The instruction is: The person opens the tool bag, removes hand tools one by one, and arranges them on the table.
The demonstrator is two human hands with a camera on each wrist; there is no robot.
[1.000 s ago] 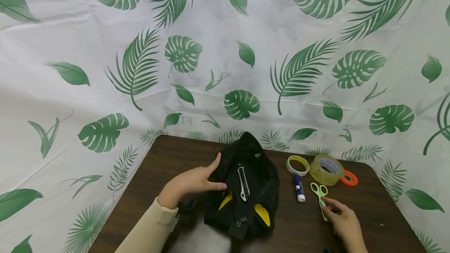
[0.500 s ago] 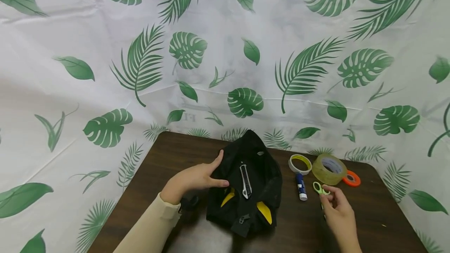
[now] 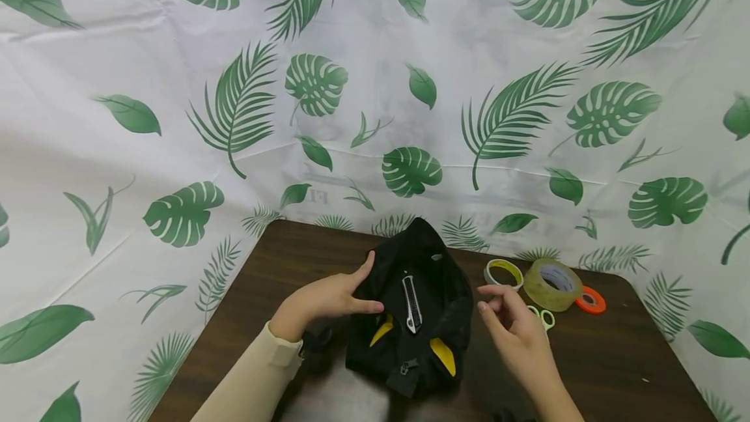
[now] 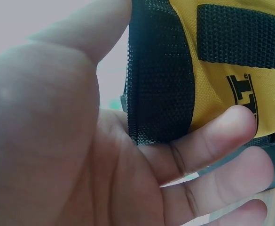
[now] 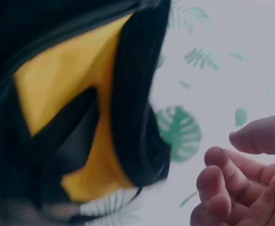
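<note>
A black and yellow tool bag [image 3: 401, 360] stands on the dark table with its top gaping. My left hand [image 3: 328, 296] holds its left rim, thumb over the edge, and in the left wrist view several fingers lie along its yellow side. A silver and black utility knife [image 3: 413, 305] shows against the bag's black fabric. My right hand [image 3: 518, 329] is just right of the bag, fingers loosely bent, thumb apart, with nothing in it. Green scissors [image 3: 547, 320] lie behind it, partly hidden. The glue stick is out of sight, probably behind this hand.
Behind the right hand are a white tape roll [image 3: 504, 272], a wide clear packing tape roll [image 3: 552, 286] and a small orange roll [image 3: 590, 301]. A leaf-patterned curtain [image 3: 351, 83] hangs at the table's back edge. A dark object [image 3: 318, 336] sits below my left wrist.
My right hand has moved up along the scissors, then left away from them toward the bag, and now covers the glue stick's spot. The left hand has stayed at the bag's rim.
</note>
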